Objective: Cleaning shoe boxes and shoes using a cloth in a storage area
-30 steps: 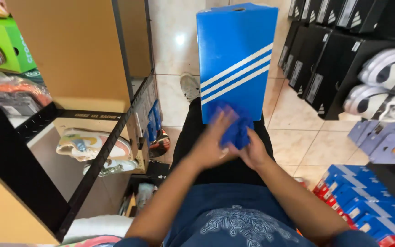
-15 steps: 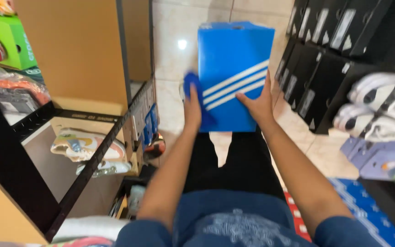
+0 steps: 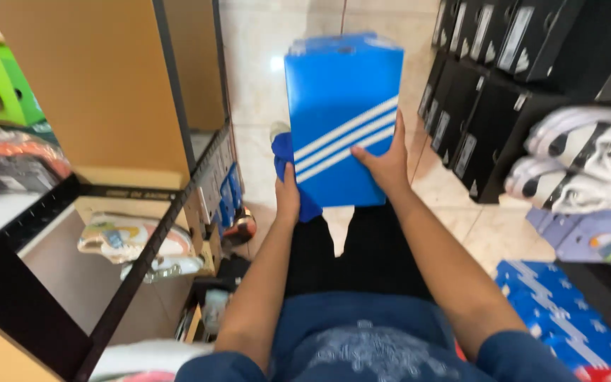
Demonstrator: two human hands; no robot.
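Observation:
I hold a blue shoe box with three white diagonal stripes upright in front of me, above my knees. My right hand grips its lower right edge, fingers spread on the lid. On the lower left edge sits my left hand, which also pinches a blue cloth against the side of the box. The cloth hangs down behind and below that hand.
A black metal shelf frame with a tan cardboard panel stands at left, packaged goods on its shelves. Black shoe boxes stack at right, white sneakers beside them. Blue boxes lie at lower right on the tiled floor.
One second ago both hands met low on the box front with the cloth. They have parted to its left and right edges, and the box is lifted farther from my body.

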